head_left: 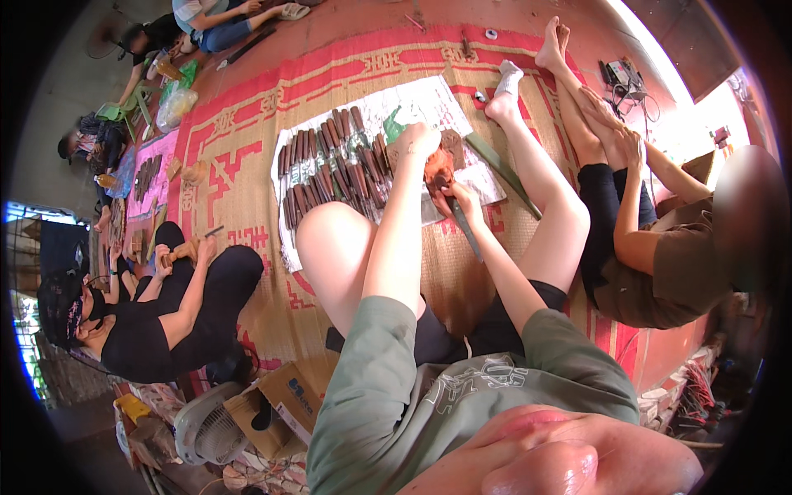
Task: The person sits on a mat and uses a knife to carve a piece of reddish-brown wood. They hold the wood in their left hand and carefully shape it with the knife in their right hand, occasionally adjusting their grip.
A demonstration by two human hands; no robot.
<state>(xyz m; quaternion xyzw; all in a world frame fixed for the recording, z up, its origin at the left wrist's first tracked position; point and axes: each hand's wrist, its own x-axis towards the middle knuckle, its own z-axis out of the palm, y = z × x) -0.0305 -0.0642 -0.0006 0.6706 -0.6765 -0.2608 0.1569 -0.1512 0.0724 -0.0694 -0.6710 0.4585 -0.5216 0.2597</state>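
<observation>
My left hand (419, 139) is closed, reaching out over the white sheet (450, 99); what its fingers hold, if anything, is hidden. Just nearer, my right hand (464, 199) grips a knife-like tool (469, 233) whose long dark blade slants back toward me. Between the two hands lies a crumpled orange-red piece (440, 167), perhaps cloth; its details are too small to tell. A brown block (453, 142) sits just beyond it. Left of my hands, several dark brown wooden handle-like pieces (334, 169) lie in two rows on the sheet.
A woven red-and-tan mat (231, 165) spreads under everything. A long green strip (505, 176) lies right of the sheet. At left a person in black (165, 322) holds a wooden piece; at right another person (660, 239) sits with legs stretched out. A fan (213, 425) and cardboard box (276, 408) stand behind left.
</observation>
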